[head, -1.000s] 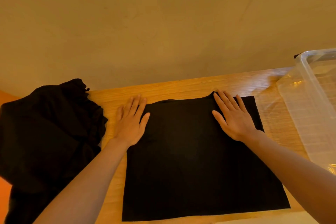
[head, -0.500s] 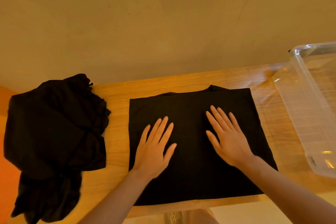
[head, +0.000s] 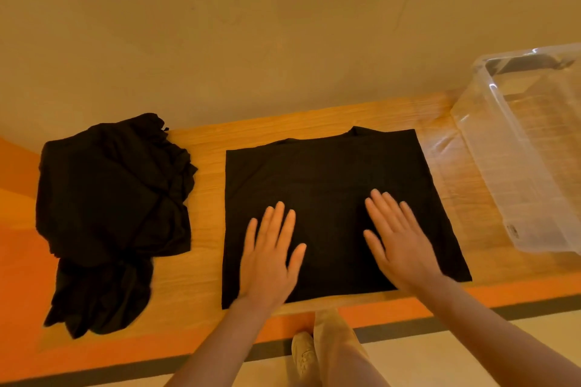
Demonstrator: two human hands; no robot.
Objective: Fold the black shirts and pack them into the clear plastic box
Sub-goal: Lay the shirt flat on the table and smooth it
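Note:
A black shirt (head: 327, 173), folded into a flat rectangle, lies in the middle of the wooden table (head: 207, 229). My left hand (head: 270, 258) rests flat on its near left part, fingers straight and spread. My right hand (head: 399, 242) lies flat on its near right part, fingers straight too. A crumpled heap of black shirts (head: 110, 204) sits at the table's left end and hangs over the front edge. The clear plastic box (head: 490, 141) stands at the right end, and nothing shows inside it.
The table backs onto a plain beige wall. Its front edge is orange with a dark strip below. My trouser leg and a shoe (head: 303, 352) show on the pale floor under the table edge.
Both hands have slid from the far edge of the folded shirt toward me over its surface. The view has tilted down, so the table's front edge and the floor are now visible.

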